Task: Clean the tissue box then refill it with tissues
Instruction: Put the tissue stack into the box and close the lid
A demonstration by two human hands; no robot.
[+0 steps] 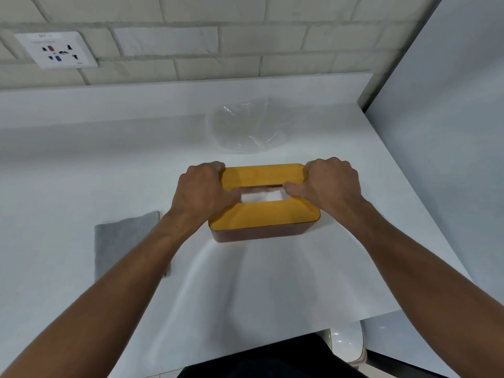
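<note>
Left hand and right hand grip opposite ends of the yellow lid, thumbs at its slot, probably seating it on the tissue box on the counter; tissues show inside, grey cloth parked aside.

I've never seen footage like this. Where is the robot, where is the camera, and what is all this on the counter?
There is no machine here: a person works with bare hands. The single picture comes from a wide-angle camera worn on the head, looking forward and down, so both forearms reach in from below. The left hand and right hand grip the yellow lid of a brown tissue box, fingers curled over its ends, thumbs at the slot. White tissues show through that slot. The box sits on a white counter. A grey cloth lies to its left, a clear plastic wrapper behind it, and a wall socket above.
</note>
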